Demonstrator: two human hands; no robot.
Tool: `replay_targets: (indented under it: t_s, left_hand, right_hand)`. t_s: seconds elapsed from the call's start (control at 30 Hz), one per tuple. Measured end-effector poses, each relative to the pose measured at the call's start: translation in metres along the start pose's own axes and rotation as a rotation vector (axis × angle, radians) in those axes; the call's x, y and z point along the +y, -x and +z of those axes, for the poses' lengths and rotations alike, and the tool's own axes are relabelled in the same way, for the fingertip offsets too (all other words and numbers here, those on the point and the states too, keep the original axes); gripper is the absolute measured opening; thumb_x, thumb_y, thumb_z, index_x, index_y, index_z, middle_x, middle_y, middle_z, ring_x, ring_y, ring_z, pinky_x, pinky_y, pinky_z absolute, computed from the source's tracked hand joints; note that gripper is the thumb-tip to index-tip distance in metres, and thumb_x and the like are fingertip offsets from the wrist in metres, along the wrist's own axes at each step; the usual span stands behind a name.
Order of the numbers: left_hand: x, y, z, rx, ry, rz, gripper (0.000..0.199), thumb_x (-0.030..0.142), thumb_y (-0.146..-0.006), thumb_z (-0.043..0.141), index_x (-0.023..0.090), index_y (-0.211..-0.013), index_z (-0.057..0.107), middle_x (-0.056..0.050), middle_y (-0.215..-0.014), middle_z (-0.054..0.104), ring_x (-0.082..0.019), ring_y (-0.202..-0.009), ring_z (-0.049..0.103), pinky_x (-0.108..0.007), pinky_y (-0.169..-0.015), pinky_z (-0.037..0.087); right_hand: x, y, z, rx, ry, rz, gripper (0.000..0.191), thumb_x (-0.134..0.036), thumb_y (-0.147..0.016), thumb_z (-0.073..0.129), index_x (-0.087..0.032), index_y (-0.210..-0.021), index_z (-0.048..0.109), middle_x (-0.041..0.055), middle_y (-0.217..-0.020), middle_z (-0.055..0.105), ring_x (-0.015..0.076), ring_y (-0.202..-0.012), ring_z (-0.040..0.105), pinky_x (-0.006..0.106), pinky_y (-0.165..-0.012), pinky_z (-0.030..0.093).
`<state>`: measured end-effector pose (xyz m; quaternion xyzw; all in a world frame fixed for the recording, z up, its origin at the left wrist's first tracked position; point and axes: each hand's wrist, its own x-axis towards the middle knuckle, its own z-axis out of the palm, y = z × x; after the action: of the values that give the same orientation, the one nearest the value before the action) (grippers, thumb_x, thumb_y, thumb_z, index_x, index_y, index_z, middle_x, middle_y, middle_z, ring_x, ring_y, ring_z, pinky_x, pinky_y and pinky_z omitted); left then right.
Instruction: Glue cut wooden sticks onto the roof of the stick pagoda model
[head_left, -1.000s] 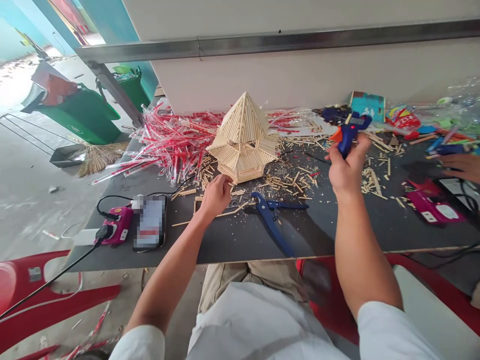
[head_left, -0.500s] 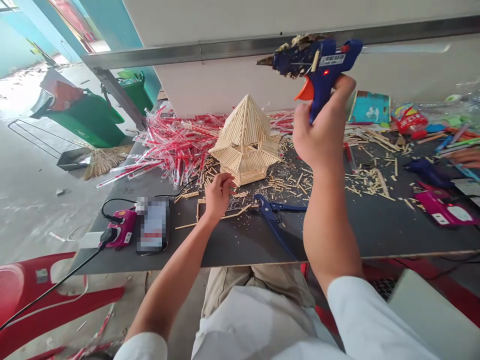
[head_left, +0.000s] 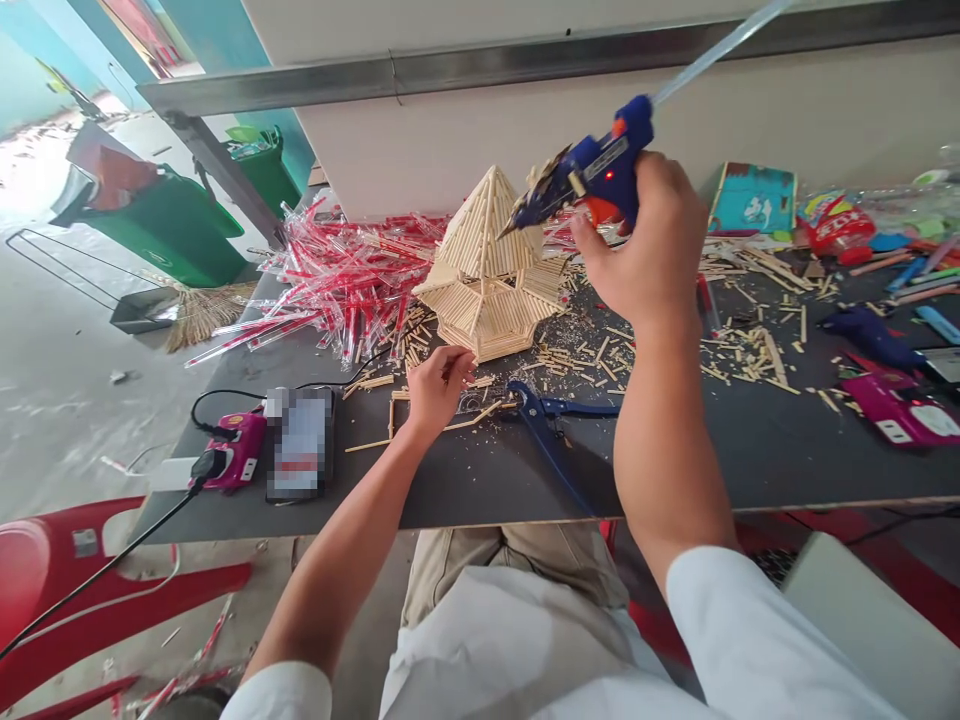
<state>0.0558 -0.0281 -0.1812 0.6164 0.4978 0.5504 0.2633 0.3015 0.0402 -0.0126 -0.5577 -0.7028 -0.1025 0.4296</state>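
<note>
Stick model (head_left: 486, 250), seemingly well advanced: pointed roof (head_left: 472, 238) closed in on the visible sides, flared skirt (head_left: 506, 310) fitted below, low base (head_left: 506, 350) of stacked sticks beneath that. Far side out of sight. Probably unfinished, judging by loose sticks (head_left: 480, 416) lying flat nearby, apart from the model; amount left, cannot tell.

Position: upright near the middle of the dark table (head_left: 450, 490), beside a heap of red-striped wrappers (head_left: 360, 270), short offcuts (head_left: 555, 355) strewn around. Peak upward, long axis close to vertical.

Glue gun (head_left: 600, 180) up in the air, red light (head_left: 610, 175) lit. Nozzle (head_left: 513, 227) down and to the left, toward the roof; long axis slanted, clear glue stick (head_left: 720, 45) rising from the rear, up and to the right. Overlap with the roof in this view; touching or apart, cannot tell.

Right hand (head_left: 656, 245) wrapped around the gun's handle. Left hand (head_left: 437, 390) low by the near edge of the base, fingers curled; anything pinched, or contact with the base, cannot tell. Blue cutter (head_left: 540, 430) resting to its right.
</note>
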Motion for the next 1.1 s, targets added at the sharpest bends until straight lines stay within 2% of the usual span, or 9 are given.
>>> replay_targets:
  t_s: [0.2,0.4,0.53,0.77,1.1]
  left_hand:
    - [0.001,0.000,0.000,-0.013,-0.021,0.021,0.020,0.040,-0.099,0.062,0.020,-0.098,0.066,0.002,-0.073,0.070,-0.010,-0.060,0.071,-0.019,-0.055,0.054]
    - [0.003,-0.001,-0.001,0.004,-0.088,0.054,0.018,0.038,-0.099,0.062,0.021,-0.098,0.067,0.002,-0.073,0.069,-0.010,-0.062,0.071,-0.020,-0.058,0.054]
    - [0.004,-0.001,-0.002,0.002,-0.110,0.063,0.017,0.037,-0.099,0.063,0.021,-0.098,0.067,0.002,-0.074,0.070,-0.011,-0.062,0.072,-0.020,-0.059,0.054]
    - [0.007,-0.001,-0.002,-0.010,-0.168,0.102,0.015,0.034,-0.099,0.063,0.020,-0.097,0.067,0.001,-0.075,0.071,-0.010,-0.062,0.069,-0.020,-0.061,0.052]
    - [0.006,-0.001,-0.001,-0.018,-0.194,0.087,0.018,0.038,-0.099,0.062,0.021,-0.097,0.068,0.000,-0.076,0.072,-0.011,-0.064,0.065,-0.023,-0.063,0.052]
  right_hand:
    - [-0.008,-0.002,0.001,-0.106,0.063,-0.082,0.034,-0.038,-0.088,0.061,-0.036,-0.121,0.055,0.0097,-0.124,0.068,0.0374,-0.118,0.060,0.059,-0.100,0.049]
    - [-0.019,-0.002,-0.006,-0.193,0.032,-0.062,0.031,-0.049,-0.092,0.052,-0.040,-0.122,0.054,0.0086,-0.116,0.070,0.0372,-0.123,0.054,0.060,-0.095,0.048]
    - [-0.019,-0.002,-0.009,-0.195,0.076,-0.058,0.031,-0.047,-0.093,0.052,-0.040,-0.123,0.054,0.0097,-0.118,0.070,0.0403,-0.123,0.056,0.060,-0.093,0.047]
    - [-0.019,-0.002,-0.008,-0.217,0.003,-0.040,0.031,-0.043,-0.091,0.054,-0.037,-0.122,0.056,0.0104,-0.128,0.068,0.0442,-0.129,0.054,0.062,-0.096,0.046]
    - [-0.019,-0.001,-0.006,-0.179,0.040,-0.054,0.032,-0.040,-0.087,0.059,-0.042,-0.119,0.056,0.0055,-0.127,0.070,0.0408,-0.127,0.057,0.065,-0.101,0.050]
